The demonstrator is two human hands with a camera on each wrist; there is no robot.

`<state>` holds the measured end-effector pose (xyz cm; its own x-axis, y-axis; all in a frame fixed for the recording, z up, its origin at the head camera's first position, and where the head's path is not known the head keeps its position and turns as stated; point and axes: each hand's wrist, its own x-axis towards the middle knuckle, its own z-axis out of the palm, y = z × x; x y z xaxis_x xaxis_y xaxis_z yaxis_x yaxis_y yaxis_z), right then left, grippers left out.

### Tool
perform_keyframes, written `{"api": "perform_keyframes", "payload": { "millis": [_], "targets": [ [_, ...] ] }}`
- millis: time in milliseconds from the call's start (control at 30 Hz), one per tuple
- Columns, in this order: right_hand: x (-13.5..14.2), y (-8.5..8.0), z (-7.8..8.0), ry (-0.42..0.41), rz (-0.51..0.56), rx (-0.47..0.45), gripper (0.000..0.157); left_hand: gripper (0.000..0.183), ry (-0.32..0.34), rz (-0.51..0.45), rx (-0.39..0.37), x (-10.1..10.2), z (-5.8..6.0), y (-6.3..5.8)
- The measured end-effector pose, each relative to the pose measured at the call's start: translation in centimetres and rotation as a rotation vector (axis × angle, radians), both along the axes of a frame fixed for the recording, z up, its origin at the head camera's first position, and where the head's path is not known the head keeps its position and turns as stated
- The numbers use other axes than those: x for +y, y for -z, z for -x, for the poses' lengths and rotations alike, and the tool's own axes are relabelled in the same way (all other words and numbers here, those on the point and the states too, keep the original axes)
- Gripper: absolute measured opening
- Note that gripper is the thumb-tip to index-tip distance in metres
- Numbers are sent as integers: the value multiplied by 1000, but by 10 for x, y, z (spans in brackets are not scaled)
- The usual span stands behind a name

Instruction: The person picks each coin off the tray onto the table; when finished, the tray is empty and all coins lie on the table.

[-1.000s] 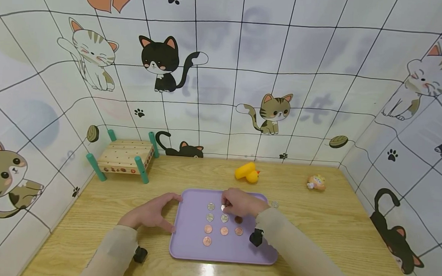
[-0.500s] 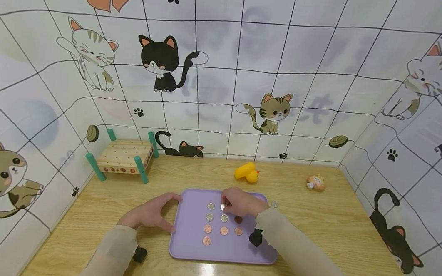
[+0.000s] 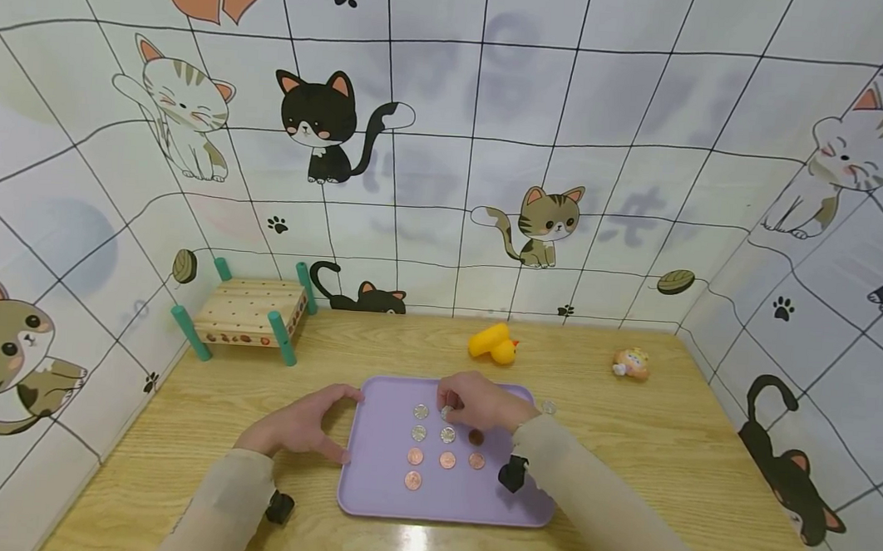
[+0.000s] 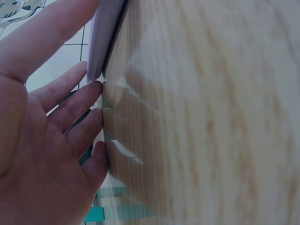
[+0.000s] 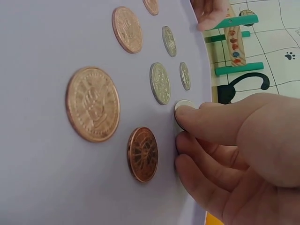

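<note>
A lilac tray (image 3: 377,501) lies on the table with silver and copper coins in rough rows. My right hand (image 3: 483,401) is over its far part, thumb and fingers pinching a silver coin (image 5: 183,107) at the tray surface. Close by are another silver coin (image 5: 160,83) and a dark copper coin (image 5: 143,154). A lighter copper coin (image 5: 93,104) lies nearer the wrist camera. My left hand (image 3: 302,422) has its fingers spread, thumb and forefinger touching the tray's left edge; in the left wrist view its other fingertips rest on the wood.
One silver coin (image 3: 549,408) sits on the table just off the tray's right side. Behind the tray are a yellow rubber duck (image 3: 494,343) and a small peach-coloured figure (image 3: 632,364). A wooden pegboard stand (image 3: 251,311) with green legs occupies the back left, before the cat-print wall.
My right fingertips have shifted slightly left and away from me, and the silver coin at them has turned a little. The left hand and the other coins stay put.
</note>
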<state>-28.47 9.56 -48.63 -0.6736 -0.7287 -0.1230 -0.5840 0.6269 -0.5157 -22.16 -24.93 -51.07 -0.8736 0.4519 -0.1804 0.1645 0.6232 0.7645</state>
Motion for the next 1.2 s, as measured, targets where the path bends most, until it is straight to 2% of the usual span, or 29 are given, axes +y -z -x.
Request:
{"api": "perform_keyframes", "payload": {
  "millis": [333,633,900,1200],
  "targets": [
    [6,-1,0,38,49,-49,15,92,7,-9,2,0,-1,0],
    [9,3,4,30,82,-81,15,93,-3,7,-5,0,-1,0],
    [13,3,5,30,114,-120,7,92,7,-6,-3,1,-1,-1],
    [28,-2,6,41,170,-135,6,92,3,2,-4,1,-1,-2]
  ]
}}
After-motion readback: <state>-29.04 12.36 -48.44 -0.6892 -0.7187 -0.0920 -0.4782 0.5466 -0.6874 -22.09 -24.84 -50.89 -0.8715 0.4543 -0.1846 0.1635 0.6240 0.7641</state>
